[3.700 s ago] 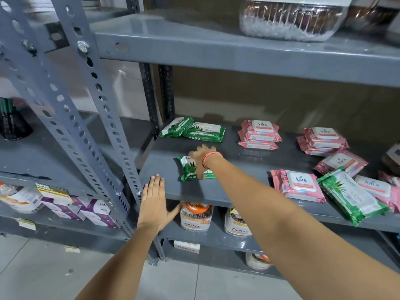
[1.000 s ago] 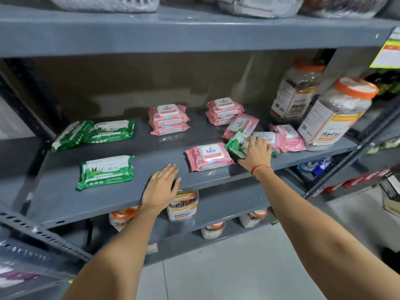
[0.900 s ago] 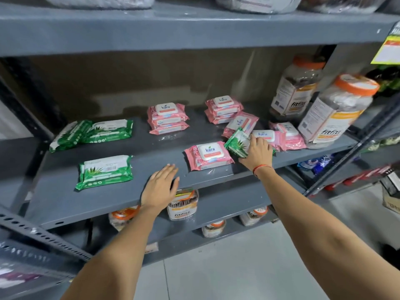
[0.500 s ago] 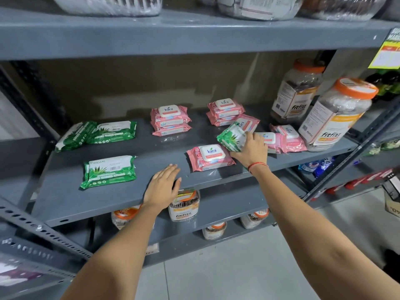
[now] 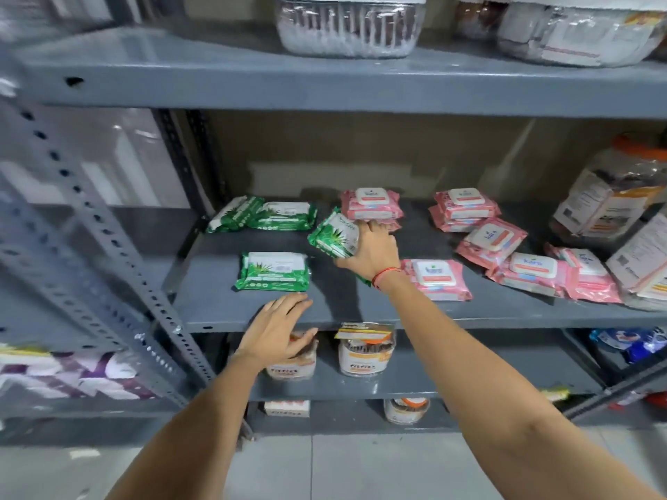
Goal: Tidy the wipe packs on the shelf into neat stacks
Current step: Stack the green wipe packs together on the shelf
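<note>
held pack: a green wipe pack sits in the right hand, lifted off the shelf and tilted, its printed face turned up and to the left.
feel of the pack: it looks like a soft film pouch of damp wipes, so probably light, squashy and a little slick; it should bend rather than break, and the glossy film could slide under a loose hold.
where to hold: judged best across the short width near one end, thumb under and fingers over, so the pouch stays flat enough to lay down squarely.
right grip: the fingers are curled and pressed around the pack's right end, thumb tucked underneath; nothing else is in the hand, though the fingertips reach close to the pink stack just behind them.
left grip: the left hand is spread flat, fingers together, resting at the shelf's front lip and holding nothing.
landing spot: a single green pack lies flat just left of and below the held one, right beyond the left fingertips; two more green packs lie further back to the left.
right of the grip: loose pink packs lie overlapping and askew, one flat pink pack just beside the right wrist.
judgement: the green one seems bound for a green pile.
</note>
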A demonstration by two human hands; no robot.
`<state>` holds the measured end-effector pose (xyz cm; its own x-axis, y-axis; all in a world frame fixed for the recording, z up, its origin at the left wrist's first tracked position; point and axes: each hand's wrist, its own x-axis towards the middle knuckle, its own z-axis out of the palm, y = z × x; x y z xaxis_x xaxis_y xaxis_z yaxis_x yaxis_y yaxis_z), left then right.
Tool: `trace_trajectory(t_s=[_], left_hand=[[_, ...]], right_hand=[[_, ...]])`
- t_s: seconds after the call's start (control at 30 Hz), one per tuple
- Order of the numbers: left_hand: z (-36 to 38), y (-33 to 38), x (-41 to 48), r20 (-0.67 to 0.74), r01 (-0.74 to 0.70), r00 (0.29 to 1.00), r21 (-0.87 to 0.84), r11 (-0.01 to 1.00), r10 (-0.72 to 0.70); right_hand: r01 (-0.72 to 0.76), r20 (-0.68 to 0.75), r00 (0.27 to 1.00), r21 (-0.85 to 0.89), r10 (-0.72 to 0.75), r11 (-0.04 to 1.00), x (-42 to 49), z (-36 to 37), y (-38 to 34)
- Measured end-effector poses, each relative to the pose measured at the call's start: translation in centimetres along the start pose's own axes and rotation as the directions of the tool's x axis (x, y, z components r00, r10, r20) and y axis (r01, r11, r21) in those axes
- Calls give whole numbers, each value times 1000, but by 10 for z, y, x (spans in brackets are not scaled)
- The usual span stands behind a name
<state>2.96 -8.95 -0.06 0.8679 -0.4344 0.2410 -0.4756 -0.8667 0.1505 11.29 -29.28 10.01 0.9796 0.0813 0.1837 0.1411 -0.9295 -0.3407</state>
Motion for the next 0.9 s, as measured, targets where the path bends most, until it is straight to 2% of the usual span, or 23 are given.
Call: trace_trajectory(t_s=[0.13,0.33,0.53,0.73,0.9], left_hand=[[-9,-21,-26,-39,85,996,8,996,-84],[-12,-42,-43,-53,252,967,60,966,-249],[-1,-43,-43,-26,283,959,25,959,-282],[8,-43,-43,-7,325,946,9,946,-325],[10,-43,-43,-16,335,942,3,942,-335]], right_hand=[[54,97,994,37,-57,998,10,25,-48],[-9,162,987,86,-5,996,15,51,-80],[37,215,976,-69,-21,997,25,43,-86],[175,346,931,-155,-112,972,34,37,-97],[309,479,857,-185,-189,933,43,41,-109]])
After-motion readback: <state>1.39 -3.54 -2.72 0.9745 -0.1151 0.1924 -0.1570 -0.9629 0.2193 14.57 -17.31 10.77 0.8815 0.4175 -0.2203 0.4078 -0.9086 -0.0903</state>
